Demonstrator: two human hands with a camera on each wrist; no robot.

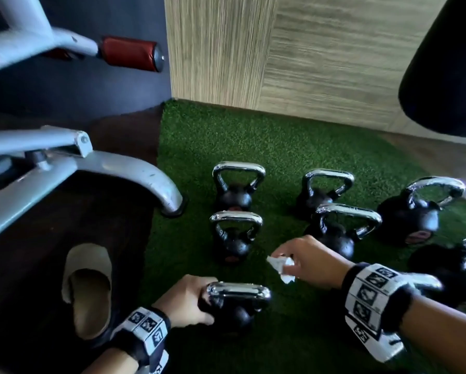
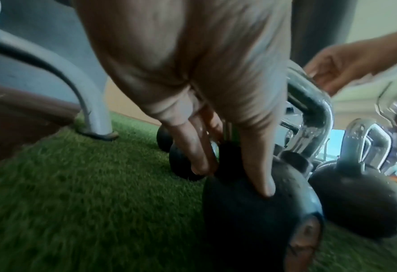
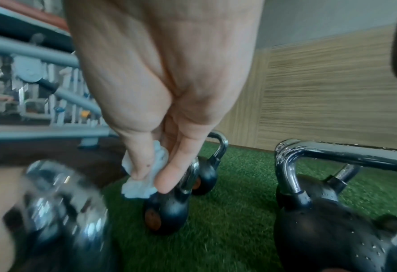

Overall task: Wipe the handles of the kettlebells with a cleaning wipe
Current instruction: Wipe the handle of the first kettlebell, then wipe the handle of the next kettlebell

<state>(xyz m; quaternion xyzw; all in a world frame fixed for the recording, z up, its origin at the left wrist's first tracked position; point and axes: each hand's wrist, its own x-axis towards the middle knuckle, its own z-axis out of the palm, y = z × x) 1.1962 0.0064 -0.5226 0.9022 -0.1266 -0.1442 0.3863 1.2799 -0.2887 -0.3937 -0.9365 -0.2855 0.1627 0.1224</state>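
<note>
Several black kettlebells with chrome handles stand on green turf (image 1: 266,147). My left hand (image 1: 191,300) grips the nearest kettlebell (image 1: 234,317) at the left end of its chrome handle (image 1: 240,288). In the left wrist view the thumb (image 2: 260,174) lies on the black ball (image 2: 250,220) and the fingers (image 2: 197,158) curl behind the handle post. My right hand (image 1: 293,257) hovers just right of and above that handle, pinching a crumpled white wipe (image 1: 281,268) between thumb and fingers. The wipe (image 3: 143,180) is apart from the handle.
A grey gym machine leg (image 1: 145,179) ends on the turf edge at left, with a red padded roller (image 1: 130,54) above. A beige slipper (image 1: 88,287) lies on the dark floor. A wood-panel wall (image 1: 320,63) closes the back. A dark rounded object (image 1: 447,76) hangs at upper right.
</note>
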